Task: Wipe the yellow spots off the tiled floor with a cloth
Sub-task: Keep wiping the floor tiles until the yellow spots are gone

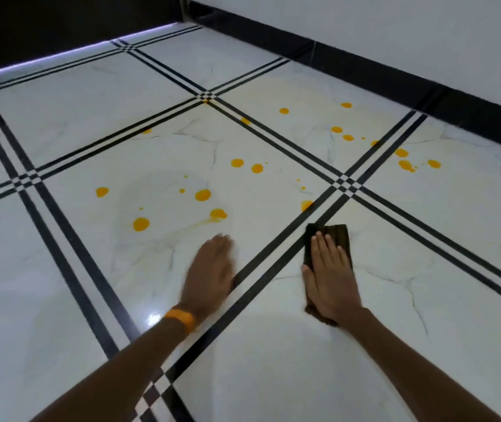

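Several yellow spots dot the white marble-look tiled floor, from the centre out to the right near the wall. A faint yellow smear runs from the spot closest to my left hand. My right hand lies flat, fingers straight, pressing a dark folded cloth onto the floor beside a black tile line. My left hand is flat on the floor to the left, fingers straight and blurred, an orange band on its wrist. It holds nothing.
Black double lines cross the floor in a grid. A white wall with a black skirting board runs along the right. A dark unit with a lit strip borders the far left.
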Motion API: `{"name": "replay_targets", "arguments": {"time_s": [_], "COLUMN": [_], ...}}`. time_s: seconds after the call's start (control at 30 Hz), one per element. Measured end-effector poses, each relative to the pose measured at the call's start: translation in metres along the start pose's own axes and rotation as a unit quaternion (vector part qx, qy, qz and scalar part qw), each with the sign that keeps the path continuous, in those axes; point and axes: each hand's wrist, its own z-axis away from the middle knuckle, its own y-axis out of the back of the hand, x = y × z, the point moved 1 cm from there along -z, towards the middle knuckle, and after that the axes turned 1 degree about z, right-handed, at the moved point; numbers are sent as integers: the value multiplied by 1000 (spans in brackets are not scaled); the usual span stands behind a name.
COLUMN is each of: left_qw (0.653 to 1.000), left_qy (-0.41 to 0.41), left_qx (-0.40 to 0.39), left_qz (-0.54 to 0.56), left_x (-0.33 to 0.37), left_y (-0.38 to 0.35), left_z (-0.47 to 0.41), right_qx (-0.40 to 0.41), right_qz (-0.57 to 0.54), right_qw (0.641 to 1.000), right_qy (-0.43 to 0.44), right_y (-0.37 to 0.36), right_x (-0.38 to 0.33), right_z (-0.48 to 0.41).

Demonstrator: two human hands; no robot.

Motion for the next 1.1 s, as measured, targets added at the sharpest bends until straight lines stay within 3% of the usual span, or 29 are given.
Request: {"name": "replay_targets", "arguments": {"time_s": [0.2, 0.37, 0.53, 0.6, 0.7, 0.8, 0.87, 1.0, 1.1], "left_qw": [986, 961, 956, 956, 956, 955, 955, 954, 956], "left_qy": [138, 231, 254, 258, 256, 256, 258, 251, 250], "left_qx": [58, 35, 35, 33, 26, 18, 20, 27, 24], "left_qz": [-71, -146, -142, -139, -141, -147, -148, -161, -148], "left_x": [-104, -170, -174, -176, -175, -170, -170, -176, -177], "left_y": [66, 88, 82, 83, 89, 89, 88, 88, 88], "left_z": [30, 47, 46, 46, 43, 45, 47, 49, 46], "right_qx": [10, -24, 1, 12, -22, -67, -43, 8, -1], "right_qz": [-17, -7, 0, -5, -13, -1, 4, 13, -10], "right_qw": [997, 989, 1000, 999, 997, 982, 989, 998, 1000], "right_qy": [75, 146, -22, -44, 73, 178, 141, -53, -8], "right_y": [-4, -6, -12, -17, -18, -9, -10, -18, -19], "right_x": [-99, -107, -142, -173, -196, -167, -148, -175, -219], "right_z": [-30, -55, -105, -107, -82, -73, -90, -132, -140]}}
